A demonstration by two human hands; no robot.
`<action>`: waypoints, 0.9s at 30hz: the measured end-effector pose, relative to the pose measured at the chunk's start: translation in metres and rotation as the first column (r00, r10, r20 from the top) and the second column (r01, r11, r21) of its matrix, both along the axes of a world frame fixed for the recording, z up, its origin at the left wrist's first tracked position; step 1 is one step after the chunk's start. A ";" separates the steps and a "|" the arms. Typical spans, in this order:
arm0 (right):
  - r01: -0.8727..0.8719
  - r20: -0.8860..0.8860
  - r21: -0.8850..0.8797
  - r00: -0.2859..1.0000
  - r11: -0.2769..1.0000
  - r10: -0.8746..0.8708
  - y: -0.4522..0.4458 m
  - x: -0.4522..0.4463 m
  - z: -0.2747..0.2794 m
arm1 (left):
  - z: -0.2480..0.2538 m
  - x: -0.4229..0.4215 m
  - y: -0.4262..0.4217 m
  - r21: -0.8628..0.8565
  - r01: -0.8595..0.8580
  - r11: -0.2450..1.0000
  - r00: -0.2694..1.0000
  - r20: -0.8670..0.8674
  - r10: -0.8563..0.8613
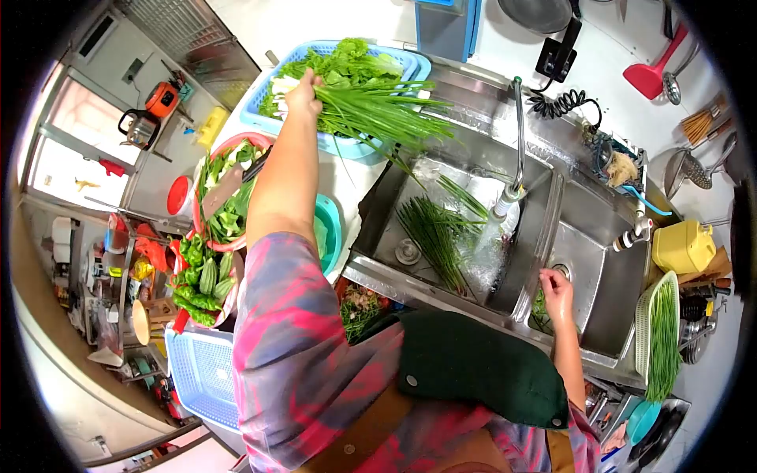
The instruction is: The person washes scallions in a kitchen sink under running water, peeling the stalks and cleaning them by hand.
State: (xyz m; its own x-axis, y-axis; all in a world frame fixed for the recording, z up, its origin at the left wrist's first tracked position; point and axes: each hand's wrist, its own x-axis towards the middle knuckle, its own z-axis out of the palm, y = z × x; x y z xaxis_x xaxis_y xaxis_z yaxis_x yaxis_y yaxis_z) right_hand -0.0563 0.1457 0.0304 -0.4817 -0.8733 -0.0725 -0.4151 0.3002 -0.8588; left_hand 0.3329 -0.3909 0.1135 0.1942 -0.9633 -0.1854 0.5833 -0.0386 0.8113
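the left hand is closed around a bunch of long, slender green stalks with pale ends, held over the blue plastic basket of frilly leaves. the right hand hangs over the smooth steel right basin, fingers bent; i cannot tell whether it pinches anything. more thin, straight stalks lie in the left basin beside splashing water.
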 end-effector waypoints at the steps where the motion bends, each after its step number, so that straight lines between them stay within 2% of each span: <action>1: 0.003 -0.008 -0.006 1.000 1.000 -0.004 -0.001 0.002 0.001 | -0.005 -0.002 0.011 0.069 -0.031 0.997 0.985 0.172 0.019; 2: 0.005 -0.015 -0.011 1.000 1.000 -0.005 -0.003 0.003 0.001 | 0.001 -0.003 0.017 0.123 -0.034 0.992 0.966 0.260 0.001; 3: 0.006 -0.020 -0.014 1.000 1.000 -0.006 -0.003 0.005 0.001 | -0.008 0.001 0.004 0.010 -0.046 0.999 0.934 0.354 0.040; 4: -0.008 -0.068 -0.038 0.998 0.999 0.005 -0.004 0.006 0.002 | 0.002 -0.003 0.012 -0.127 -0.089 0.988 0.834 0.533 0.144; 5: -0.006 -0.079 -0.036 0.997 0.999 0.003 -0.004 0.007 0.002 | 0.015 -0.006 0.020 -0.273 -0.100 0.957 0.693 0.671 0.264; 6: -0.006 -0.092 -0.039 0.996 0.999 0.002 -0.006 0.009 0.002 | 0.009 0.005 0.003 -0.299 -0.098 0.949 0.461 0.832 0.309; 7: -0.006 -0.105 -0.044 0.994 0.999 0.002 -0.008 0.010 0.004 | 0.024 -0.002 0.020 -0.187 -0.185 0.965 0.310 0.920 0.238; 9: 0.009 -0.048 -0.005 0.999 1.000 -0.010 -0.011 0.013 0.004 | 0.052 -0.015 0.052 -0.009 -0.394 0.919 0.016 1.000 0.017; 10: 0.013 -0.018 0.003 1.000 1.000 -0.013 -0.011 0.014 0.000 | 0.045 -0.004 0.044 0.175 -0.349 0.920 0.044 0.984 -0.171; 11: 0.015 0.013 0.013 1.000 1.000 -0.015 -0.011 0.015 -0.003 | 0.036 -0.006 0.042 0.160 -0.422 0.892 0.030 0.986 -0.163; 13: -0.023 -0.036 -0.019 0.999 1.000 0.022 -0.013 0.016 -0.007 | 0.029 -0.010 0.047 0.121 -0.563 0.818 -0.001 0.989 -0.147; 14: -0.035 -0.048 -0.008 0.998 0.999 0.035 -0.012 0.013 -0.012 | 0.029 -0.005 0.051 0.187 -0.521 0.833 0.064 0.981 -0.181; 17: -0.031 -0.067 -0.014 0.997 0.999 0.030 -0.012 0.014 -0.012 | -0.011 0.020 0.011 0.024 -0.544 0.839 0.232 0.965 0.123; 19: -0.026 -0.088 -0.073 0.996 0.997 0.020 -0.009 0.012 -0.018 | -0.008 0.014 0.027 0.029 -0.490 0.871 0.305 0.942 0.140; 21: -0.041 -0.133 -0.047 0.990 0.998 0.034 -0.005 0.007 -0.025 | -0.006 0.014 0.038 0.036 -0.399 0.916 0.372 0.920 0.126; 22: -0.045 -0.139 -0.023 0.989 0.999 0.042 -0.004 0.008 -0.018 | 0.006 0.004 0.056 0.065 -0.410 0.910 0.398 0.910 0.114; 25: -0.031 -0.117 -0.047 0.993 0.998 0.026 0.005 0.004 -0.033 | 0.007 0.005 0.068 -0.270 -0.322 0.907 0.177 0.924 0.338; 26: -0.032 -0.104 -0.035 0.994 0.999 0.028 0.008 0.002 -0.043 | 0.009 0.000 0.077 -0.497 -0.174 0.850 0.150 0.840 0.522; 27: -0.024 -0.090 -0.013 0.996 1.000 0.023 0.013 -0.001 -0.054 | 0.021 -0.012 0.101 -0.682 -0.013 0.731 0.166 0.720 0.674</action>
State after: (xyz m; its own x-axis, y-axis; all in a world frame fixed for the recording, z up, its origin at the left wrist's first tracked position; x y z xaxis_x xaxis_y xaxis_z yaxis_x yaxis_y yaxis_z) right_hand -0.0569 0.1590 -0.0240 -0.4654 -0.8849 -0.0177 -0.4976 0.2781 -0.8217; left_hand 0.3210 -0.2902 0.1345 0.2279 -0.5928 0.7724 -0.7025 0.4492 0.5520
